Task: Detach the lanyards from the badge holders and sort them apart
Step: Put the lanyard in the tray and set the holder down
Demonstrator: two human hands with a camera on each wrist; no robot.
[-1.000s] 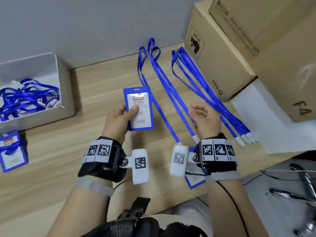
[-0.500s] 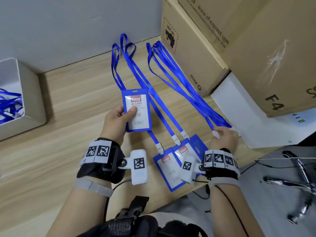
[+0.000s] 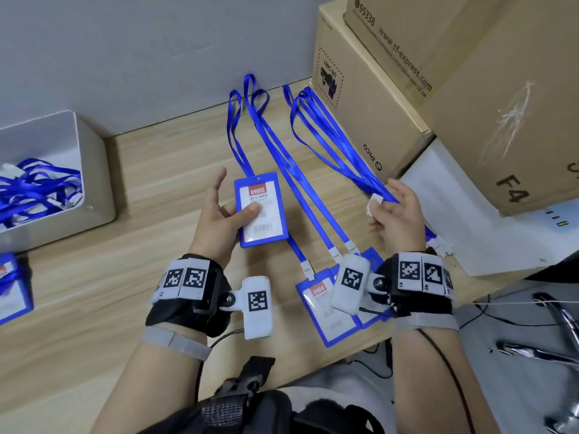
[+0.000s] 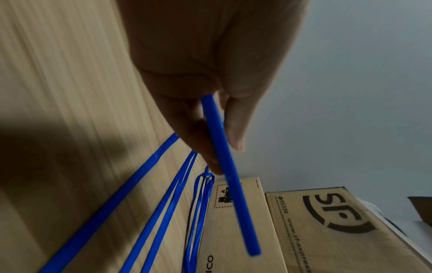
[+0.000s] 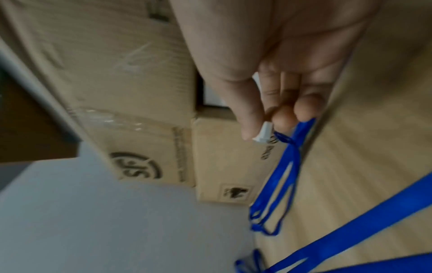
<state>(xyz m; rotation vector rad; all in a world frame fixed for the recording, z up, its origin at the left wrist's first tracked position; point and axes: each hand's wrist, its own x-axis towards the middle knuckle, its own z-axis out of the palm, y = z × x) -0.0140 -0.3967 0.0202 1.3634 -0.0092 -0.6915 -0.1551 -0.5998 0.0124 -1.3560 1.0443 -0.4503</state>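
Head view shows the badge holder [image 3: 261, 213], a blue-framed clear sleeve with a red-and-white ID card inside, held upright above the desk [image 3: 94, 277] in the left hand [image 3: 219, 220], thumb pressed on its face and fingers behind; the left wrist view shows it edge-on, pinched between thumb and fingers. It looks stiff and slick, so I'd judge it could slide out of that light hold. The right hand [image 3: 394, 214] pinches the white clip [image 3: 376, 203] of a blue lanyard [image 3: 332, 145] whose ribbon trails back across the desk toward the wall among several other loose lanyards. That is the likely trouble: the ribbons lie overlapping, and lifting one by its clip could drag or tangle its neighbours, or snag the ribbons of the attached pair. Near the desk edge two more badge holders [image 3: 326, 308] lie with lanyards clipped on, partly hidden by the right wrist and hanging close enough to the edge that a tug could pull them off. To the left a white box [image 3: 94, 170] holds a heap of blue lanyards, and another badge holder sits at the far left. Cardboard boxes [image 3: 438, 89] crowd the right side.
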